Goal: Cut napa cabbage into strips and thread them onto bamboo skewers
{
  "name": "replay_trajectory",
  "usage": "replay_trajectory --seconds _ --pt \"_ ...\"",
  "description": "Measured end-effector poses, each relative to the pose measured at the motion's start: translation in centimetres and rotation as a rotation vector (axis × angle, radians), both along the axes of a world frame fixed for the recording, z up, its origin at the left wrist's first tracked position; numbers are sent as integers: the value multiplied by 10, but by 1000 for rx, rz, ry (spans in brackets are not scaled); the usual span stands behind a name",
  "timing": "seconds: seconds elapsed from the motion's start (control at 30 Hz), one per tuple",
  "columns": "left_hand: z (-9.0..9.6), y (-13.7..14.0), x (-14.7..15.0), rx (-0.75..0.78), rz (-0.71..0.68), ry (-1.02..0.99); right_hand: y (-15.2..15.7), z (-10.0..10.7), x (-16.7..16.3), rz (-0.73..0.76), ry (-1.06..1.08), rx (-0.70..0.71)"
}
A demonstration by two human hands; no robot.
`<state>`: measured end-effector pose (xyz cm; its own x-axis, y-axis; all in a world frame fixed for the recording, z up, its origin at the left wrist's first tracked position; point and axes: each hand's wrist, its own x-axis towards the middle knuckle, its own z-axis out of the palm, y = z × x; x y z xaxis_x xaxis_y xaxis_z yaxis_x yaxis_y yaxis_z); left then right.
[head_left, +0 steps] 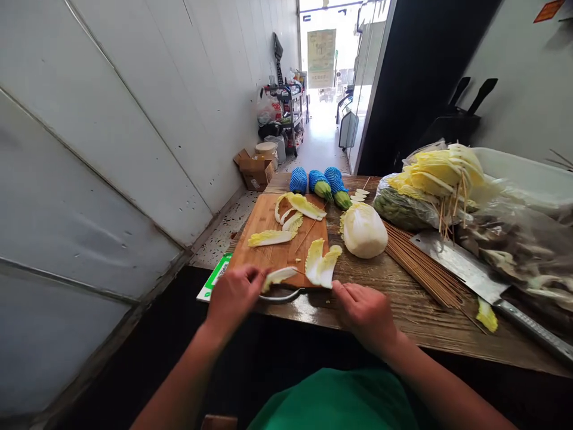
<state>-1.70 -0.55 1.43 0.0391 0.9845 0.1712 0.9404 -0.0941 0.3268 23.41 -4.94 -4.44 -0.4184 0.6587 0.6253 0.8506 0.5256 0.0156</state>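
My left hand (235,291) is closed, pinching a strip of napa cabbage leaf (281,275) at the near edge of the wooden cutting board (250,257). A thin wooden skewer (301,272) runs from that strip toward a folded cabbage leaf (320,266) on the right. My right hand (364,307) is closed by this leaf's lower tip, its fingertips pinched where the skewer's line ends; the exact grip is partly hidden. More cut leaves (271,237) and another skewer lie on the board. A trimmed cabbage head (364,230) sits right of it.
A cleaver (461,266) lies at the right beside a bundle of skewers (421,263). Behind it are skewered cabbage leaves (441,170) on a plastic bag and bagged mushrooms (528,251). Zucchini in blue netting (320,184) stand behind the board. A metal handle (280,297) edges the board.
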Motion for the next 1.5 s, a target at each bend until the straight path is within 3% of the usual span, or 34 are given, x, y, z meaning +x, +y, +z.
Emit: replay_trajectory --seconds 0.07,0.13,0.23,0.4,0.57,0.67,0.73,0.8,0.93,1.0,1.07,1.27,1.5 --pt "-10 -23 8 6 27 47 -5 0 -3 16 -20 -75" --pt "-16 -34 11 169 21 72 -9 0 -5 11 -26 -160" --pt "-18 -32 10 291 -141 97 -11 2 -2 -11 4 -230" --pt "-12 -9 3 270 -296 121 -10 1 6 -63 39 -231" --pt "7 18 5 56 -655 317 -12 1 9 -69 51 -236" --pt "18 24 5 7 -577 315 -15 0 10 -75 91 -222" --pt "21 20 4 -2 -456 155 -16 0 10 -64 148 -178" --pt "18 11 7 -52 -299 -173 -15 0 7 -32 198 -117" --pt "-4 -15 28 -374 37 -992 -7 -1 1 50 193 6" --pt "-14 -24 39 -509 125 -1261 -4 -1 -1 87 132 24" --pt "-20 -29 45 -568 188 -1437 -1 -2 -1 122 56 -44" --pt "-21 -31 38 -654 222 -1580 0 -4 0 119 31 -284" --pt "-20 -34 37 -654 144 -1623 0 -8 -2 119 61 -290"
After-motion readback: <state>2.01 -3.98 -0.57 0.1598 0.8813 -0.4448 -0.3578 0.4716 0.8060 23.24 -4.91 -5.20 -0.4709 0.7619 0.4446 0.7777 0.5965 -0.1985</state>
